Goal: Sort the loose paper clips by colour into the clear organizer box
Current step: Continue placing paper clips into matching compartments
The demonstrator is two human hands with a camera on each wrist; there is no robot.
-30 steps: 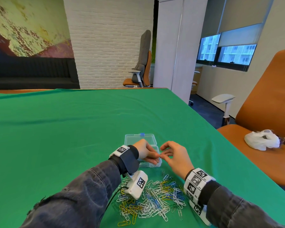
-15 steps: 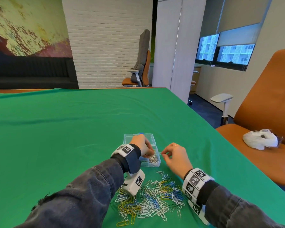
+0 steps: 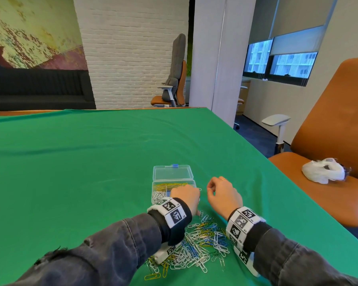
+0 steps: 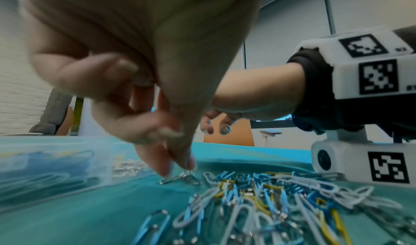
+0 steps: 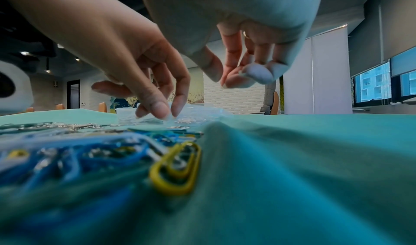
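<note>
Head view — one organizer box (image 3: 173, 176), two hands, left fingers (image 4: 165, 167) on a silver clip (image 4: 180, 177), right fingers (image 5: 234, 81) loosely curled.

light: even, bright, daylight from right-side windows (image 3: 281, 58) | shadows: soft | head: sharp, edges bowed | wrists: bluish cast, near multicoloured wire paper clips (image 5: 67, 156) blurred, wide-angle stretch

A green cloth (image 3: 91, 172) covers the surface under the fingers. Right of the fingers, an orange chair (image 3: 339, 124) carries a crumpled white bag (image 3: 322, 172); an office chair (image 3: 174, 79) stands well beyond.
</note>
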